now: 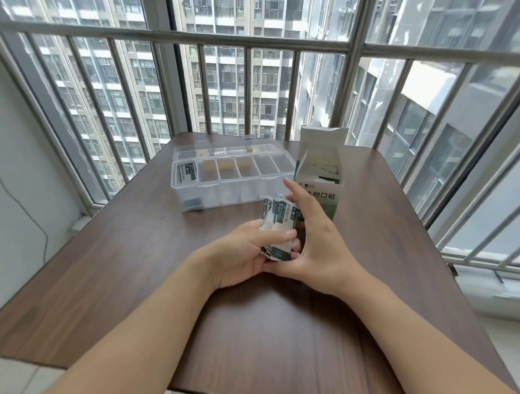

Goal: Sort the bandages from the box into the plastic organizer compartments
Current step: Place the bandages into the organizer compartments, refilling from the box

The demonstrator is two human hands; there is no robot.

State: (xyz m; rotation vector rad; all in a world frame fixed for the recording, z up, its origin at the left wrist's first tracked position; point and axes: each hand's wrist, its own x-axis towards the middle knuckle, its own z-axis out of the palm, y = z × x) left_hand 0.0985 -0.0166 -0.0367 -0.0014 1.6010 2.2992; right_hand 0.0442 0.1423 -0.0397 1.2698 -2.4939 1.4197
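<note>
- While the left hand [243, 253] grips a bandage stack [278, 228], the right hand [313, 245] pinches its edge.
- Beyond them: organizer [229, 177], open box [320, 170] on the counter [128, 265].

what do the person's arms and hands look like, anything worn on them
Both forearms are bare right to the bottom edge of the frame, with no sleeves in view. The left hand and right hand show no gloves, rings, watch or bracelets. Fingernails look short and unpainted.
</note>
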